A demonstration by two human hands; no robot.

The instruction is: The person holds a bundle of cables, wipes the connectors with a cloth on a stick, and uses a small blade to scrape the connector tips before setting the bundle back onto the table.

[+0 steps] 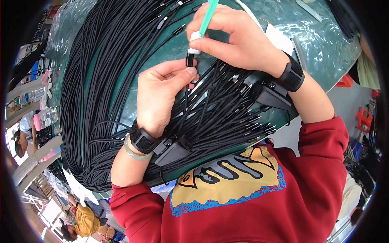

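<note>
My left hand pinches a black cable connector between thumb and fingers, its end pointing up and away. My right hand is closed round a flat green stick with a white wad at its lower end. That wad touches the connector's upper end and hides its tip. Beneath both hands spreads a big bundle of black cables, looping round to the left. Several connector ends of the bundle lie together below my right hand, pointing right.
The green table has a shiny clear covering. White paper lies beyond my right wrist. A clear jar stands to the left. Red stools are on the floor at right. Other people are at the left.
</note>
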